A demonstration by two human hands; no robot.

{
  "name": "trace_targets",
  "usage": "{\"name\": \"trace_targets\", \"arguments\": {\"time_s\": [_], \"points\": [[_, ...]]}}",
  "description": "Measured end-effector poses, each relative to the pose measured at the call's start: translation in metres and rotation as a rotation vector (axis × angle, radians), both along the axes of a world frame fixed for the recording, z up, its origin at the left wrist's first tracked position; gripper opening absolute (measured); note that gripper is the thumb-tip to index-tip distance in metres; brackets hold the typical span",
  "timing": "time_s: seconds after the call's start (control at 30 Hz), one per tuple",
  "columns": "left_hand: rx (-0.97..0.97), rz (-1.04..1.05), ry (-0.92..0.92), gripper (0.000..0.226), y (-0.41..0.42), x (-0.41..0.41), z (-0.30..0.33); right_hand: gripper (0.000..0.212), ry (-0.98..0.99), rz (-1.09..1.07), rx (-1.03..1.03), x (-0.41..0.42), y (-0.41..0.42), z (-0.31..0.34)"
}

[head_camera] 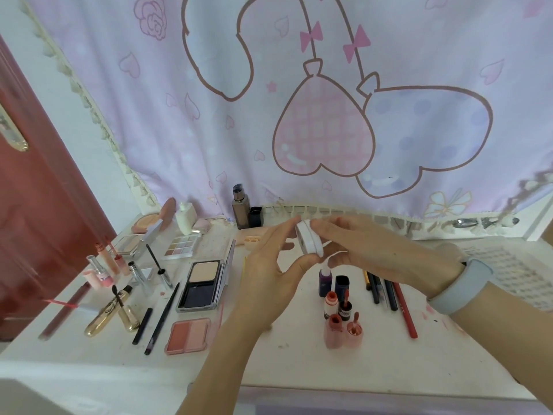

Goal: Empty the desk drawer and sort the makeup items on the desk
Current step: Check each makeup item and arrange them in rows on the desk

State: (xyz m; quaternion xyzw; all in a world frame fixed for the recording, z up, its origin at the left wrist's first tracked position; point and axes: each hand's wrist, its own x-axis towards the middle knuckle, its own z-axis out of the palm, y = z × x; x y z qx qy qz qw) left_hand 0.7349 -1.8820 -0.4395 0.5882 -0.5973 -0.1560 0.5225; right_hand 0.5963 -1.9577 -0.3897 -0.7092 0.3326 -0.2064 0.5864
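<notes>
A round white compact (309, 239) is held up on edge above the middle of the white desk (299, 363). My right hand (374, 247) grips it from the right, fingers over its top and thumb under it. My left hand (269, 265) holds it from the left, fingertip on its upper rim and thumb at its lower edge. Makeup lies spread over the desk: an open powder palette (203, 284), a blush duo (188, 335), an eyeshadow palette (182, 246), gold mascara tubes (113, 313), lip tints (341, 319) and pencils (389, 292).
A dark bottle (241, 209) and a white bottle (185, 218) stand at the back by the pink curtain (299, 100). A red door (36, 211) is on the left. A white lace mat (508, 271) lies at the right. Lip glosses (103, 265) stand at the left edge.
</notes>
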Motion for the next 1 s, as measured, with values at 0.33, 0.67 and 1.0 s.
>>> {"name": "trace_targets", "arguments": {"time_s": [0.33, 0.67, 1.0], "points": [[0.150, 0.165, 0.349, 0.054, -0.021, 0.000, -0.024, 0.033, -0.051, -0.197, -0.175, -0.014, -0.039, -0.010], [0.307, 0.282, 0.123, 0.054, -0.057, 0.000, -0.049, 0.032, 0.287, -0.218, -0.346, -0.019, -0.088, -0.078], [0.568, 0.406, -0.496, 0.041, -0.064, 0.009, -0.051, 0.027, 0.460, 0.014, -0.531, 0.010, -0.111, -0.107]]}}
